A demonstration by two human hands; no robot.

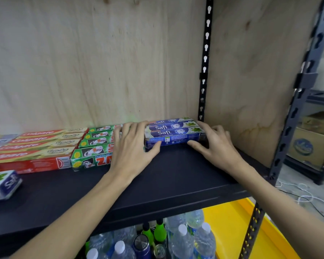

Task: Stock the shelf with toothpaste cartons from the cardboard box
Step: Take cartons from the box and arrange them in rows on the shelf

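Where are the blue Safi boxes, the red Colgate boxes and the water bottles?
Blue Safi boxes (173, 132): head view, top face of the front carton.
Red Colgate boxes (32, 153): head view, top of the front carton.
Water bottles (183, 238): head view, a bottle's white cap and shoulder.

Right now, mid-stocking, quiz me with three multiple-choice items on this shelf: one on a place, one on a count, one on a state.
1. Where do the blue Safi toothpaste cartons lie on the black shelf board?
A. back right corner
B. front left edge
C. on the bottles below

2. How many blue Safi carton tops show between the hands?
A. one
B. three
C. six

3. What are the hands doing?
A. hanging idle
B. lifting a bottle
C. left hand and right hand pressing the row's two ends

Answers: 1 A, the row sits by the black slotted upright; 2 B, three tops stepped back; 3 C, fingers touch both ends.
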